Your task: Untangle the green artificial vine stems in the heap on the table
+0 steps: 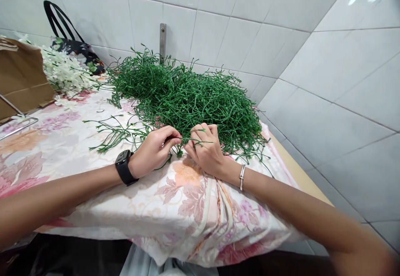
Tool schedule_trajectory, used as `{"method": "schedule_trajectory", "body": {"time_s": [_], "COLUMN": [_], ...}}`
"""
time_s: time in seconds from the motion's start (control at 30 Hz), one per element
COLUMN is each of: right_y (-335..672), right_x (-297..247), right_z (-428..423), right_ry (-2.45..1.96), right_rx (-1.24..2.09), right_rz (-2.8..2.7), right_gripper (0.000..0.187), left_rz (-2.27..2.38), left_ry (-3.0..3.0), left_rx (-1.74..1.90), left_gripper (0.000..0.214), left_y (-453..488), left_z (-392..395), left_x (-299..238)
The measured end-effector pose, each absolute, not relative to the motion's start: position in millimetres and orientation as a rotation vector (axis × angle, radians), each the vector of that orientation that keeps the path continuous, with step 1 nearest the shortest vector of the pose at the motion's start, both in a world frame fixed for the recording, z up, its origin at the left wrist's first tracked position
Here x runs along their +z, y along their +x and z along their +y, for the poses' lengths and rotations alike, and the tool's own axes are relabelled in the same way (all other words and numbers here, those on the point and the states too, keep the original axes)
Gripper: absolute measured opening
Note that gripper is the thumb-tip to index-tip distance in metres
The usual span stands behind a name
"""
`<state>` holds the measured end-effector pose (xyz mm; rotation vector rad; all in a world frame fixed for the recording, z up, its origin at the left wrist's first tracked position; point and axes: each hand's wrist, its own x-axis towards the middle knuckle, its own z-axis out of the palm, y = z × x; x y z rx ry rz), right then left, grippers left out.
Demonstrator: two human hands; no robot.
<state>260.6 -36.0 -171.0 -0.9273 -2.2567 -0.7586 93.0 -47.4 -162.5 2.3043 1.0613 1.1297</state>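
My left hand (158,145), with a black watch on its wrist, pinches a thin green artificial flower stem (187,138) between thumb and fingertips. Just to its right, my right hand (206,149) has curled fingers at the same stem, and green tips stick out over its knuckles. Exactly how the right fingers hold it is partly hidden. Directly behind both hands lies a large tangled heap of green stems (193,95). A smaller loose bunch of stems (109,136) is spread on the cloth left of my left hand.
A floral tablecloth (75,159) covers the table. White artificial flowers (67,65), a brown cardboard box (23,76) and a dark floral bag (76,51) stand at the back left. A bent metal wire (23,126) sits at the left edge. Tiled walls (218,26) close off the back and right.
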Motion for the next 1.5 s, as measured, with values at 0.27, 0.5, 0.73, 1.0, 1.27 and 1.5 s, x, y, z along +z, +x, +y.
{"method": "schedule_trajectory", "body": {"time_s": [0.27, 0.5, 0.73, 1.0, 1.27, 1.5], "right_y": [260, 259, 276, 275, 276, 274], "right_x": [-171, -169, -171, -169, -167, -166], "right_z": [-36, -37, -25, -23, -24, -25], "right_ry": [-0.974, -0.938, -1.098, -1.030, -1.020, -0.966], "right_rx": [-0.777, -0.803, -0.701, -0.545, -0.422, -0.253], "right_rz": [-2.267, -2.252, -2.153, -2.157, -2.069, -1.973], "right_gripper": [0.019, 0.019, 0.020, 0.016, 0.031, 0.029], "left_rz": [1.063, 1.075, 1.113, 0.949, 0.840, 0.817], "left_ry": [2.313, 2.269, 2.179, 1.734, 1.635, 1.573], "left_rx": [1.132, 1.125, 1.193, 1.259, 1.284, 1.270], "left_gripper": [0.010, 0.009, 0.008, 0.017, 0.017, 0.018], "left_y": [92, 94, 76, 70, 70, 70], "left_z": [-48, -49, -51, -37, -39, -39], "left_x": [-164, -162, -164, -161, -156, -156]}}
